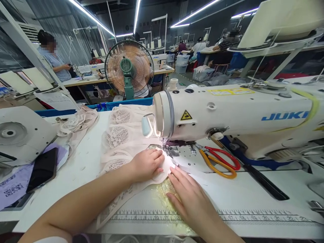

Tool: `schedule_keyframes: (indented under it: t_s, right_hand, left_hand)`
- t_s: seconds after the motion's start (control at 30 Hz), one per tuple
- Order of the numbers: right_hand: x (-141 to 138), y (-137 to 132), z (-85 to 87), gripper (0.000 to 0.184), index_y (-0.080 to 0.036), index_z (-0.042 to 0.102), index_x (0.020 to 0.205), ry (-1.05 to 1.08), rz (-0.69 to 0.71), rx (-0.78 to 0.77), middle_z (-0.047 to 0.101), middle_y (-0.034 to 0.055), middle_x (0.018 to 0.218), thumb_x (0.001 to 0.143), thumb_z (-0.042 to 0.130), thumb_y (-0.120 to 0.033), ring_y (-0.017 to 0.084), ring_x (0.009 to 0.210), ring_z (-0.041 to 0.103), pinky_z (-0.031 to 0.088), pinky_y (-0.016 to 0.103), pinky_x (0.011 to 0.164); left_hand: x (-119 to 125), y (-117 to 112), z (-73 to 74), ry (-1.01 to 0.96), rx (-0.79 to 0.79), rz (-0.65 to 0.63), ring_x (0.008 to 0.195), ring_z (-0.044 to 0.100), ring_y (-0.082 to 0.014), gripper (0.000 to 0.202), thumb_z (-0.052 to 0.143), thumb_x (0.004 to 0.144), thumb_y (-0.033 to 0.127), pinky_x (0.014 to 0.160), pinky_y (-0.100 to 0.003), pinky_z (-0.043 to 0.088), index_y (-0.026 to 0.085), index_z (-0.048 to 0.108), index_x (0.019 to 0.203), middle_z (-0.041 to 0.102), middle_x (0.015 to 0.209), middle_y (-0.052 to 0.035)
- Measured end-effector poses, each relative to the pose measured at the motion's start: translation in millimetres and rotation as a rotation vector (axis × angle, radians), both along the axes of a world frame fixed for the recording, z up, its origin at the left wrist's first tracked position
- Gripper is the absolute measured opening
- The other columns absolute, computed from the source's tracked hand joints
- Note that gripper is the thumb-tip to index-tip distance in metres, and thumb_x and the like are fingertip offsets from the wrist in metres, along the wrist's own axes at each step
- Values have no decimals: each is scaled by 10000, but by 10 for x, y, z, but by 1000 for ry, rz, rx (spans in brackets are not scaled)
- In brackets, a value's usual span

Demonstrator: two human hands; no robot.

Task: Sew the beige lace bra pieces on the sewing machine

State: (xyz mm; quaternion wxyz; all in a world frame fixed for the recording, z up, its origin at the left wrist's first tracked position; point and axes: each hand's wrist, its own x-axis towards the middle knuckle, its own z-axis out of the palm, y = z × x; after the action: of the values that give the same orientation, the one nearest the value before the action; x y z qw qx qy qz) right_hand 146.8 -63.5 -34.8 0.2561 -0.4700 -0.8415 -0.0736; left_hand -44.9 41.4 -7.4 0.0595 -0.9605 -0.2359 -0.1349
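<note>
Beneath the sewing machine head [167, 113] lies pale pink lace fabric [117, 135], spread to the left of the needle. My left hand [148, 163] is closed on the fabric near the presser foot, its fingers bent and bunched. Just right of it, my right hand [188, 192] rests with fingers stretched out, the tips touching the fabric's edge by the needle plate. The right thumb stands apart from the fingers. Crinkled clear yellowish film [164, 194] lies partly under the right hand. Bright lamp light washes out the fabric at the needle.
Scissors with red and orange handles [219, 163] and a black-handled tool [267, 182] lie right of the needle. A ruler strip [146, 217] runs along the front edge. At left are a phone [43, 168] and a lace heap [78, 125]. A fan [129, 69] stands behind the table.
</note>
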Motion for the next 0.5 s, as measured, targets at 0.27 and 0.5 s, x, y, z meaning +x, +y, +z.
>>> schedule_keyframes:
  t_s: [0.27,0.5]
  right_hand:
    - [-3,1,20,353,-94,587,1141,-9,10,4,595,172,1225,901,425,-295,294,1156,533,524,440,875]
    - [1,-3,12,355,-83,577,1152,-44,15,-12,580,185,1244,893,439,-284,301,1162,532,527,455,877]
  left_hand:
    - [-15,32,12,23,-32,11,1086,545,-283,407,422,907,389,907,-403,472,90,544,1155,568,1220,-171]
    - [-20,71,9,36,-42,1,1070,555,-277,404,449,896,375,897,-388,477,85,549,1158,567,1228,-164]
